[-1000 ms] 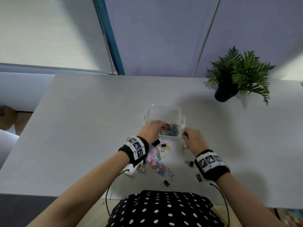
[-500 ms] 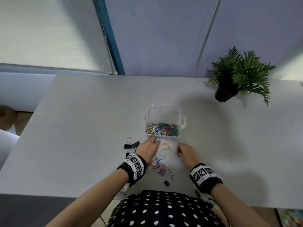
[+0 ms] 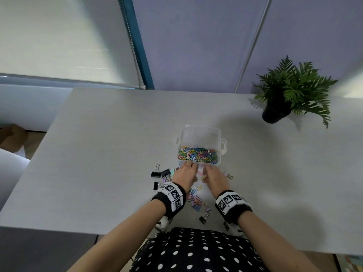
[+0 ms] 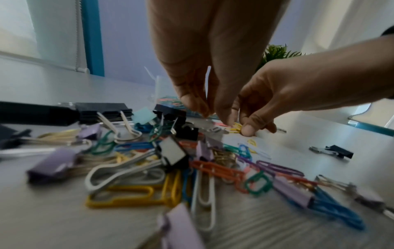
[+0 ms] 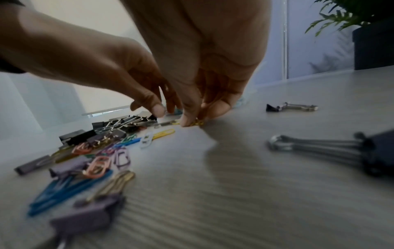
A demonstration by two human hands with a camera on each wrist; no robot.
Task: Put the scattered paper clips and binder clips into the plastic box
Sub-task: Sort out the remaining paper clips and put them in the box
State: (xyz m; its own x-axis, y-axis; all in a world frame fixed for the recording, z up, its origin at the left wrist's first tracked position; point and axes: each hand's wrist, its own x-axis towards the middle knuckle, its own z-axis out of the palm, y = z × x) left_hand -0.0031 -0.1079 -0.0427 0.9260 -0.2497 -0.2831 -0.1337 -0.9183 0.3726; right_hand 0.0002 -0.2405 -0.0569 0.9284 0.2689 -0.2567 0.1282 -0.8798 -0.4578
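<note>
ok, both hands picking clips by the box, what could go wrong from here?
1. The right hand pinches yellow paper clips at the fingertips only; some may drop on the way.
2. The plastic box sits just beyond both hands; a knuckle could shove it.
3. Stray binder clips near the table edge may get missed.

Both hands low and close together, left hand fingertips down, right hand fingers pinched.

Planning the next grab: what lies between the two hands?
Head view: a few pink and yellow paper clips lie between left hand and right hand.
</note>
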